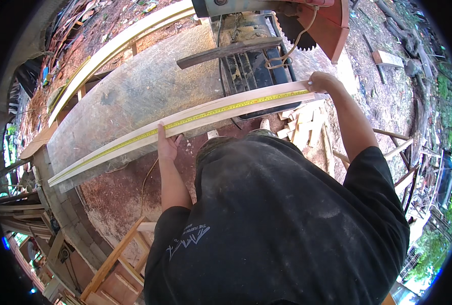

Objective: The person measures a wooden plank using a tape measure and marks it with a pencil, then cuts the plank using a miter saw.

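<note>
A long pale wooden board (205, 108) slants across in front of me, its right end raised over the saw's stand. A yellow measuring tape (236, 105) lies stretched along its length. My left hand (169, 147) is closed on the near edge, palm up, thumb over the board against the tape and the other fingers partly hidden below. At the right end my right hand (325, 83) is closed round the board's corner, beside the end of the tape. Its fingertips are mostly hidden, so whether it also pinches the tape cannot be made out.
Beyond the board stands a power saw with a toothed blade (293, 28) and red guard (336, 33). A grey wooden bar (228, 52) crosses its base. The sawdust-covered worktop (134, 94) spreads left. Offcuts (307, 127) lie by my feet; a wooden frame (116, 259) stands lower left.
</note>
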